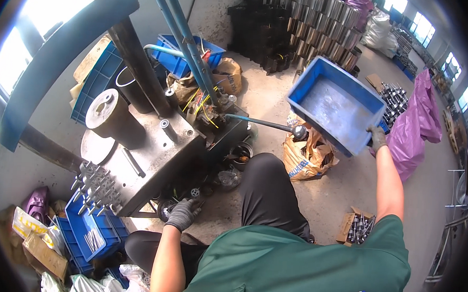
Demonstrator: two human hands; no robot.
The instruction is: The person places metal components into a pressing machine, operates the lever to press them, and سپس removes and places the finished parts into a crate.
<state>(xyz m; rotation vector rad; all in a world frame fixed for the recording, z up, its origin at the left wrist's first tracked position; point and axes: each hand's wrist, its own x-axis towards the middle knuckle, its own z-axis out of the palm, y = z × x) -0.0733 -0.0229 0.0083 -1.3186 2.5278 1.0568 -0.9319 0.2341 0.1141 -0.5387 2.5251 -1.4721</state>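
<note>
"So, what are the right hand's (377, 138) fingers doing?"

"They grasp the blue tray (334, 106) at its near right rim, gloved and curled over the edge. A rim is probably the handiest hold when just 1 hand carries something so wide."

"And where does the tray sit?"

"Right of the middle, tipped so that its scuffed inside faces up toward the head. I can't tell whether anything bears its far end."

"What about the left hand (182, 216)?"

"It is low at the left, just beside a small round metal piece (195, 192). Its fingers are partly hidden, so I can't tell if they hold anything. The glove probably guards against hard metal edges."

"What stands around it?"

"Left of it is the metal table (162, 161). A thick cylinder (114, 116) stands upright there, presumably because its flat end keeps it steady, while a short rod (133, 163) lies flat. The lever (261, 122) juts right, likely to put its ball end within arm's reach."

"And farther out?"

"On the floor at the right, a paper sack (308, 155) and a carton (344, 226) keep loose metal parts together. At the far side, shiny cylinders (325, 24) are stacked in rows, perhaps to save floor space."
</note>
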